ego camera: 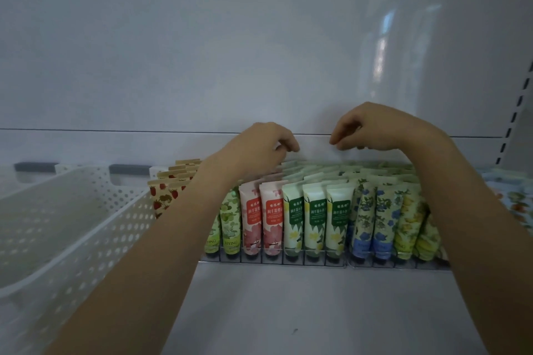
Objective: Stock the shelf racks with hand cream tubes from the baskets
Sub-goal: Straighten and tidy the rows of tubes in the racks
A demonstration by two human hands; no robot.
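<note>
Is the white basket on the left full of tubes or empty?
Empty, as far as visible: the white basket shows only bare perforated plastic inside, no tubes. Its near end runs out of frame.

Light: dim, cool, even light is falling.
Glare: pale streaks are shining on the back panel (383, 46), upper right.
Shadows: faint ones are lying on the shelf (288, 311).
Edges: lines are bowing; the basket (72, 225) is blurring.

The left forearm (161, 239) and right forearm (467, 225) are extended from the lower edge toward frame centre. The left hand (259, 147) is held palm-down, fingers curled under. The right hand (375, 127) is held slightly higher, fingers curled, thumb and forefinger drawn together.
</note>
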